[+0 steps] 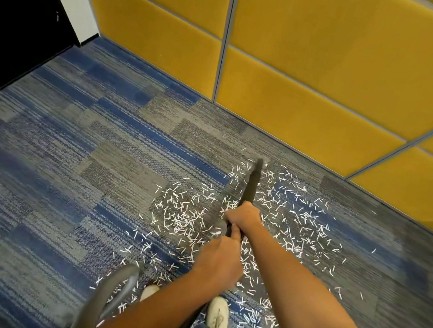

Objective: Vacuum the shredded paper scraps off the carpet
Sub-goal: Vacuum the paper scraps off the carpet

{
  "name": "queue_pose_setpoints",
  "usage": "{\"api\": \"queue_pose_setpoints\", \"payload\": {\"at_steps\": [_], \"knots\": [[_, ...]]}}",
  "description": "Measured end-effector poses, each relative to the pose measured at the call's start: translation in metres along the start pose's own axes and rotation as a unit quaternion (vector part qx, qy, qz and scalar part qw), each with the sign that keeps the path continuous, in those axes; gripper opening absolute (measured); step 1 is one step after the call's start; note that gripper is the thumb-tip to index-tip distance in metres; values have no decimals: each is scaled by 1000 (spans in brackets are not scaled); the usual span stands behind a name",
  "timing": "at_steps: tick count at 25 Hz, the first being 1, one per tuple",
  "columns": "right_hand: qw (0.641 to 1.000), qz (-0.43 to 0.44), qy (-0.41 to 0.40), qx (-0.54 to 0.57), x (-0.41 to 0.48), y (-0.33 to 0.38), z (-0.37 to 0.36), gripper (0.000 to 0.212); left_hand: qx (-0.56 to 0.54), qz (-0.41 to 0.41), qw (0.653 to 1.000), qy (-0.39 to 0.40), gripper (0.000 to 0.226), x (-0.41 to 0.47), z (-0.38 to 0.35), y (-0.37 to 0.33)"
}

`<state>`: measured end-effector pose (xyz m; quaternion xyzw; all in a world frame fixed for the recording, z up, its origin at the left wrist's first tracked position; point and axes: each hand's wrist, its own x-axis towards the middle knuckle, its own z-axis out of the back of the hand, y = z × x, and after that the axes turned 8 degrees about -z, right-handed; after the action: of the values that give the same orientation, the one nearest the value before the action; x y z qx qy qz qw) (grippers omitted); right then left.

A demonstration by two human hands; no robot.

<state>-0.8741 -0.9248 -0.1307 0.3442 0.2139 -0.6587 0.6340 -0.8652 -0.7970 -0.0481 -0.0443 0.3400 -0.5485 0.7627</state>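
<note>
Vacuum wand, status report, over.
Gripping wand: right hand ahead, left hand behind. Tip among paper scraps. Beside left shoe, grey hose.

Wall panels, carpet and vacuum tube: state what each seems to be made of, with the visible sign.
The wall panels look like felt-like fabric over padding, matt yellow; fuzzy surface, soft rounded edges at the grey seams. The carpet is woven textile in tiles, matt; striped weave in blue and grey blocks. The vacuum tube is likely hard plastic, dark and dull, though blurred.
</note>
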Motion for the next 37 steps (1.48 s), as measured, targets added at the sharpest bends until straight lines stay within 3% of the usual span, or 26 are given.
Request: {"api": "queue_pose_setpoints", "payload": {"at_steps": [6,13,19,24,37], "knots": [[996,66,20,-55,17,7,24,49,-12,46,999,-21,71,25,0,-25],[994,75,42,-65,26,-3,42,51,-12,56,998,-2,73,40,0,-43],[996,82,36,-31,23,-15,53,34,9,47,999,5,75,42,2,-53],[997,60,45,2,17,-9,45,47,21,41,999,12,74,36,4,-46],[984,-99,-13,149,32,-88,62,38,76,-104,988,83,73,48,-13,-82]]}}
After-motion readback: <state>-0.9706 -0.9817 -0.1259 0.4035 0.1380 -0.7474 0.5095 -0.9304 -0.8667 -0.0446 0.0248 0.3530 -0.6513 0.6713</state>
